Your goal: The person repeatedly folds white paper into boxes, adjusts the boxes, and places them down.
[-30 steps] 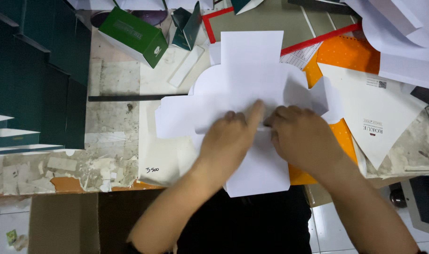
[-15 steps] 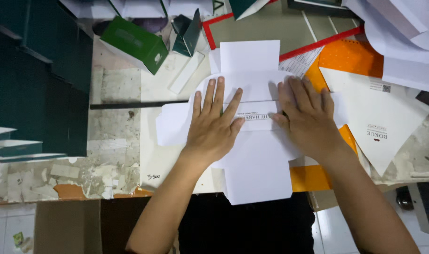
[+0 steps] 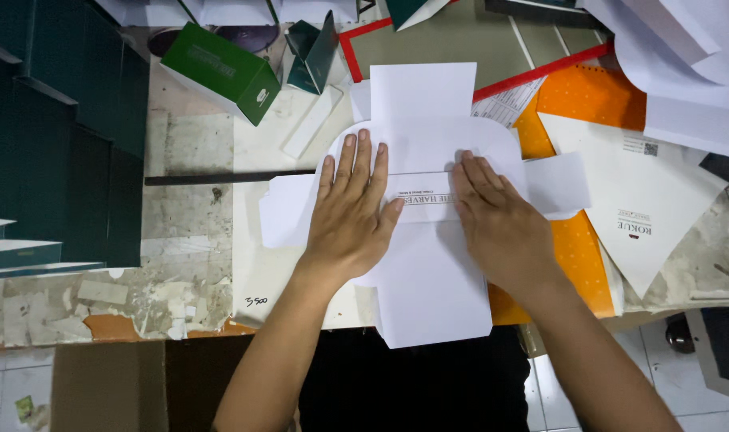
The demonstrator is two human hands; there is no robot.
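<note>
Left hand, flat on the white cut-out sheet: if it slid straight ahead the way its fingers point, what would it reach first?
Probably the sheet's own top flap; the left hand points up the white sheet.

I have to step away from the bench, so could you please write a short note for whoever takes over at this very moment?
Left hand: flat, fingers spread, pressing the left half of the white die-cut card sheet.
Right hand: flat on the right half, palm down; neither hand grips anything.
The sheet lies on the worktable, partly over an orange sheet, its side flaps and its top and bottom panels spread out.
Done: a printed band across the middle is pressed flat between the hands.
Left: the outer flaps lie unfolded.
Nearby: a green box at upper left, a white pennant-shaped card at right.
</note>
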